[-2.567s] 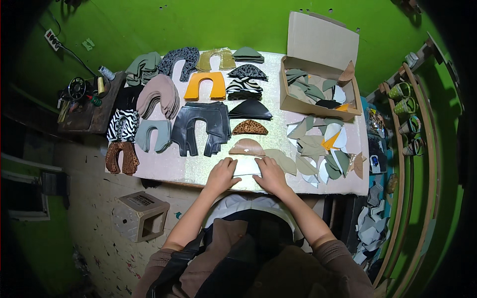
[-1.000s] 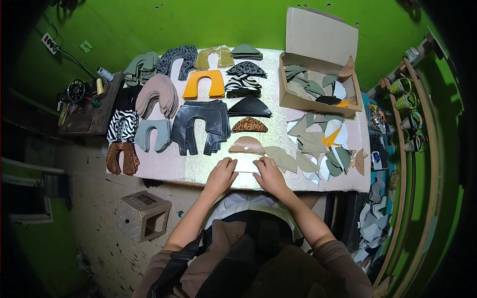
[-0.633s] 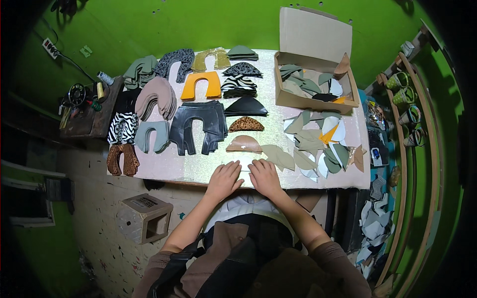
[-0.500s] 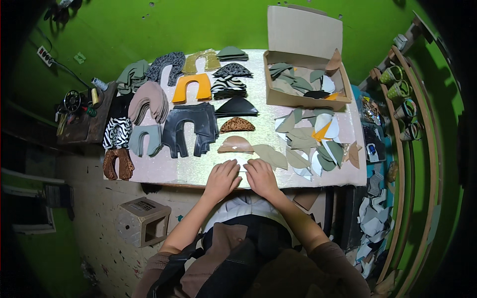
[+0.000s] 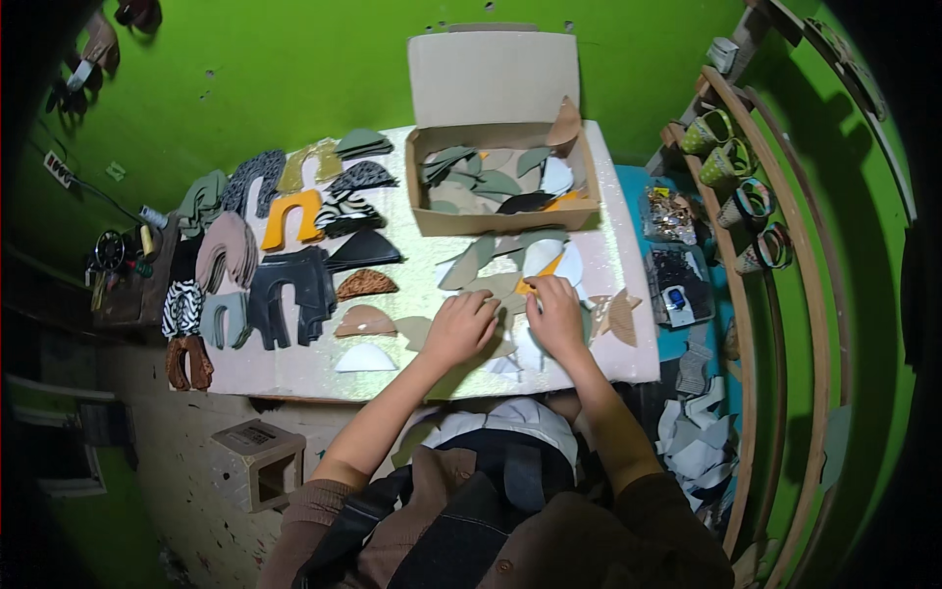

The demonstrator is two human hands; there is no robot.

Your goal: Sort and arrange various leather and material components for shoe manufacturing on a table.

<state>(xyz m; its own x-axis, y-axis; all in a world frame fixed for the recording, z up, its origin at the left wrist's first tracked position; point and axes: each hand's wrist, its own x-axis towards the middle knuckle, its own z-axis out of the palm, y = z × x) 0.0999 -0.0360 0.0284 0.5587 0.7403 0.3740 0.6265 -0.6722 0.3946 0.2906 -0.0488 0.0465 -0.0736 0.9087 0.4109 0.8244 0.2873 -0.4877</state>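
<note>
Both my hands are over a loose pile of half-moon leather-like cut pieces in olive, beige, white and orange. My left hand rests on the pile's left side, fingers stretched forward and slightly apart. My right hand is on its right side, fingers bent and apart, fingertips at an orange piece. No piece shows lifted in either hand. Left of my left hand, a white half-moon piece lies flat below a tan half-moon stack. An olive piece lies partly under my left wrist.
A cardboard box with its lid up holds more cut pieces behind the pile. Stacks of U-shaped pieces and half-moon stacks cover the table's left half. A wooden rack with small shoes stands right; a carton sits on the floor.
My hands have moved right from the white piece to the loose pile. The white piece now lies uncovered below the tan stack. The view has shifted to the right.
</note>
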